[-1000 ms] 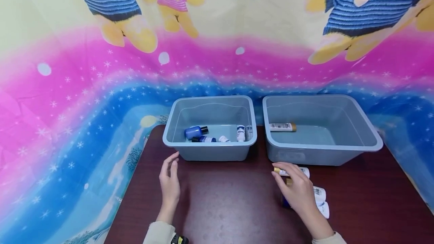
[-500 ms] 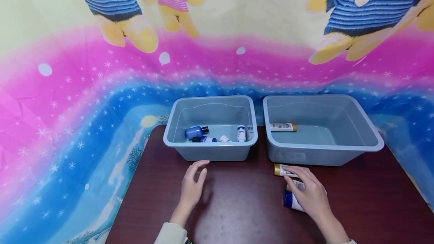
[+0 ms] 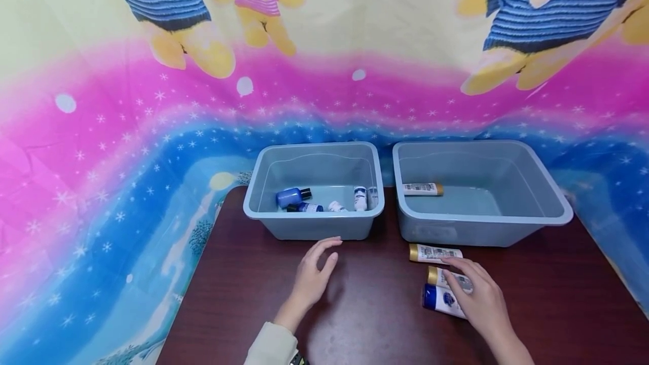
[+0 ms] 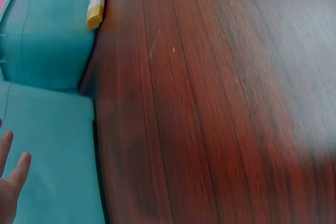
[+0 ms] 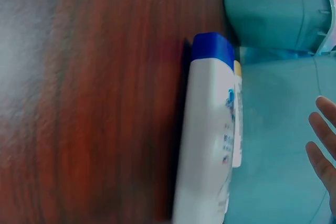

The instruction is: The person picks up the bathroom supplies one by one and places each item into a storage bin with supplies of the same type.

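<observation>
My right hand (image 3: pixel 481 299) hovers with relaxed fingers over the bottles at the right of the table. Under it lie a white bottle with a blue cap (image 3: pixel 444 301) and a white tube with a gold cap (image 3: pixel 437 276), both partly covered by the hand. Just beyond, another gold-capped white tube (image 3: pixel 435 253) lies in front of the right bin. The blue-capped bottle (image 5: pixel 207 129) fills the middle of the right wrist view. My left hand (image 3: pixel 312 279) holds nothing, its fingers loosely bent above the table in front of the left bin.
The left grey-blue bin (image 3: pixel 311 226) contains several small bottles, among them a blue bottle (image 3: pixel 289 197) with a black cap. In the right bin (image 3: pixel 456 234) lies one gold-capped tube (image 3: pixel 422 189). Both bins stand at the back of the dark wooden table (image 3: pixel 365 308), before a printed cloth.
My left hand has moved right, from the left bin's corner along its front. My right hand has shifted right and toward me, uncovering more of the tubes and the blue-capped bottle.
</observation>
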The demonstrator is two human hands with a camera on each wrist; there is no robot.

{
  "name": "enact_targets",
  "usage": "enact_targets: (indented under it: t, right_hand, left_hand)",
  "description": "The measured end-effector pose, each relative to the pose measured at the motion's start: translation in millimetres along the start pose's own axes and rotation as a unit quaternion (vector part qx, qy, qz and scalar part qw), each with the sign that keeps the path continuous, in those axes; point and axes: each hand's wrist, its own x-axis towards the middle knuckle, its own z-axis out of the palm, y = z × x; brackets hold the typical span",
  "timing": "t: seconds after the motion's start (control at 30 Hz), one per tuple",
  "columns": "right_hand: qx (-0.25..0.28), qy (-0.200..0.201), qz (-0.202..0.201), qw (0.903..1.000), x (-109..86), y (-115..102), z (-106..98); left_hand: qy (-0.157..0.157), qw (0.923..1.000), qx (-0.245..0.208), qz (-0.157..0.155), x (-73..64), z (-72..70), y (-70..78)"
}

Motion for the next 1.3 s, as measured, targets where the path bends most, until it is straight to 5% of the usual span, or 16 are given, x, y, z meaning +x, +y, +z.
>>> enact_targets:
  t: [0.43, 0.7, 0.83, 1.3]
  right_hand:
    - [-0.039, -0.018, 0.043, 0.9982, -24.9, 13, -8]
    - [-0.039, -0.016, 0.045, 0.9981, -34.3, 23, -11]
    - [-0.034, -0.021, 0.041, 0.9984, -39.1, 24, -10]
    - [-0.018, -0.025, 0.024, 0.9993, -43.8, 25, -5]
  left_hand:
    - [-0.048, 0.9985, -0.024, 0.012, 16.6, 29.8, 19.4]
    - [-0.072, 0.9972, 0.013, 0.012, 27.5, 45.8, 36.2]
    - [-0.081, 0.9960, 0.037, -0.006, 32.5, 56.0, 42.1]
    - [-0.077, 0.9940, 0.004, -0.077, 52.5, 83.3, 67.4]
